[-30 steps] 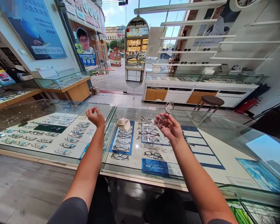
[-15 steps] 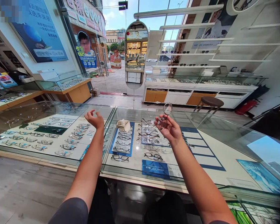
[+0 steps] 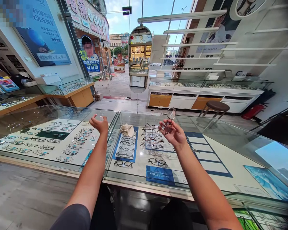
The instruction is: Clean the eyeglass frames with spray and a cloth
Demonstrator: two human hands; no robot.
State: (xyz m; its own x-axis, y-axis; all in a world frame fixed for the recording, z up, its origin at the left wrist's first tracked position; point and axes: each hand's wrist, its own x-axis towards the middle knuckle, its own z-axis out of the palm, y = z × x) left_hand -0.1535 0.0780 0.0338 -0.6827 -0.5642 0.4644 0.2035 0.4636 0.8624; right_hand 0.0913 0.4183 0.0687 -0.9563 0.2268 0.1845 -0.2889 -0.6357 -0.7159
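My right hand (image 3: 174, 131) holds a pair of round, thin-framed eyeglasses (image 3: 171, 113) above the glass counter. One lens stands up past the fingers and the other lies against them. Over the left part of the counter, my left hand (image 3: 100, 124) is raised with fingers curled and thumb up. A small whitish, see-through thing shows between them, too small to name. A crumpled beige cloth (image 3: 127, 130) lies on the glass between my hands. Under the glass, rows of eyeglasses (image 3: 152, 140) rest on a pale surface.
The glass display counter (image 3: 144, 185) spans the space before me. An oval mirror (image 3: 140, 60) stands beyond it. Farther back are a brown stool (image 3: 218, 106), a low display cabinet (image 3: 182, 99) and a red fire extinguisher (image 3: 253, 111). Another display case (image 3: 74, 92) is at left.
The left hand's fingers have turned and curled, and a small whitish thing now shows by its thumb. The right hand keeps the eyeglasses nearly still. The view has tipped slightly upward.
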